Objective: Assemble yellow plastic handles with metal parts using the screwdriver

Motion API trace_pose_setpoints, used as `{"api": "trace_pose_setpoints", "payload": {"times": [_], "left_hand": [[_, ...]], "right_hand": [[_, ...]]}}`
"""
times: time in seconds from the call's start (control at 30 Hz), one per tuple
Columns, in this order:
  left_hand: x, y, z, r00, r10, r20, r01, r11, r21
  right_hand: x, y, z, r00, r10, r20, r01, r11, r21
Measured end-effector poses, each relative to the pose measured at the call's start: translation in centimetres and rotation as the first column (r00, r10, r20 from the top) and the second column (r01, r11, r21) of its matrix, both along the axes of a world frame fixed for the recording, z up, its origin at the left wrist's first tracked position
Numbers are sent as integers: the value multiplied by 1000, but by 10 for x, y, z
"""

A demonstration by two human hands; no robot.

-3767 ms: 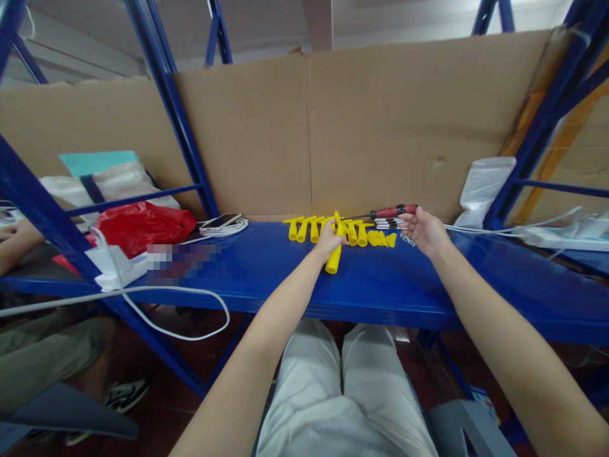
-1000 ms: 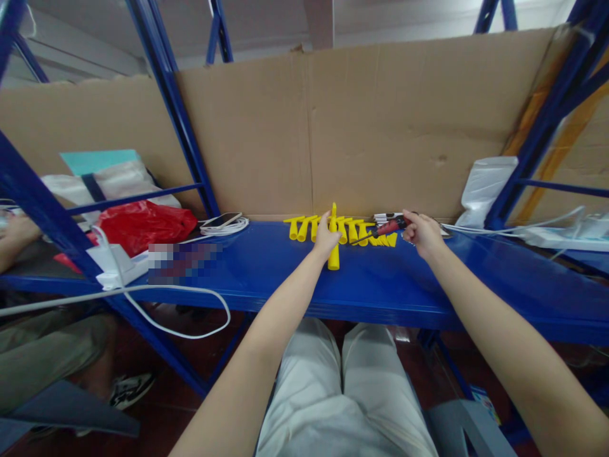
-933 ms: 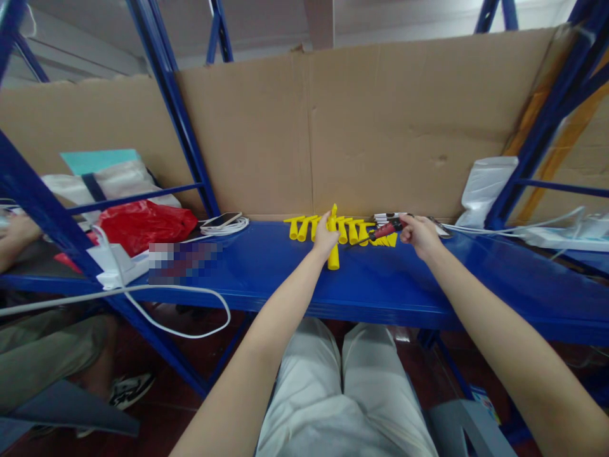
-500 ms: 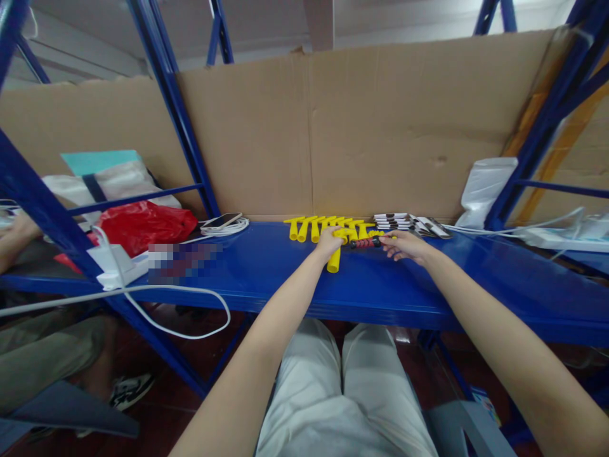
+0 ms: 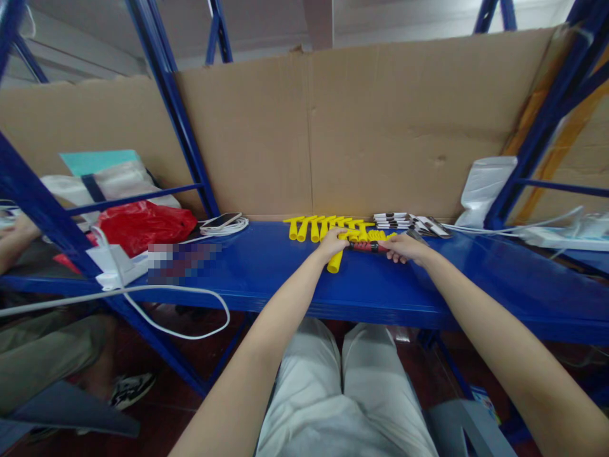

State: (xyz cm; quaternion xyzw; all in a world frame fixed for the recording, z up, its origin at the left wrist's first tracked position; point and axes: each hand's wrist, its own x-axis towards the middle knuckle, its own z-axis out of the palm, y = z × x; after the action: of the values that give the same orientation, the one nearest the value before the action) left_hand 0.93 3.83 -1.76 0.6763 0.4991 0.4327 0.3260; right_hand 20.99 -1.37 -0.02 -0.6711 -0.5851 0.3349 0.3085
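My left hand is closed around the upper part of a yellow T-shaped plastic piece, whose hollow round handle points down toward me. My right hand has its fingers wrapped around one end of a red-and-black rod-like tool. The tool lies level between the hands, its black left end close beside the yellow piece; my left fingers hide whether they touch. Just behind, a row of similar yellow T-shaped pieces lies on the blue shelf. Small yellow parts sit right behind the tool.
Stacked black-and-white packets and a white pouch stand at the back right. A phone on a coiled white cable, a red plastic bag and a white power strip are leftward. Cardboard walls the back. Another person's arm shows far left.
My right fingers, looser before, have closed further around the tool. The tool has shifted slightly right and down, while my left hand and the yellow piece have barely moved.
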Motion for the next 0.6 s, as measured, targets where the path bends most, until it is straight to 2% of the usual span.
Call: {"api": "trace_pose_setpoints", "payload": {"times": [0.17, 0.27, 0.47, 0.6], "left_hand": [[1, 1, -1, 1000, -11, -20, 12, 1000, 23], [1, 2, -2, 1000, -3, -7, 3, 999, 39], [2, 5, -2, 999, 37, 13, -38, 998, 55], [0, 5, -2, 995, 89, 54, -90, 995, 29]], "right_hand": [[1, 4, -3, 972, -23, 235, 10, 998, 54], [4, 8, -3, 945, -81, 316, 50, 993, 104], [18, 16, 0, 897, -253, 362, 155, 948, 279], [23, 21, -1, 903, -276, 330, 165, 931, 326]]}}
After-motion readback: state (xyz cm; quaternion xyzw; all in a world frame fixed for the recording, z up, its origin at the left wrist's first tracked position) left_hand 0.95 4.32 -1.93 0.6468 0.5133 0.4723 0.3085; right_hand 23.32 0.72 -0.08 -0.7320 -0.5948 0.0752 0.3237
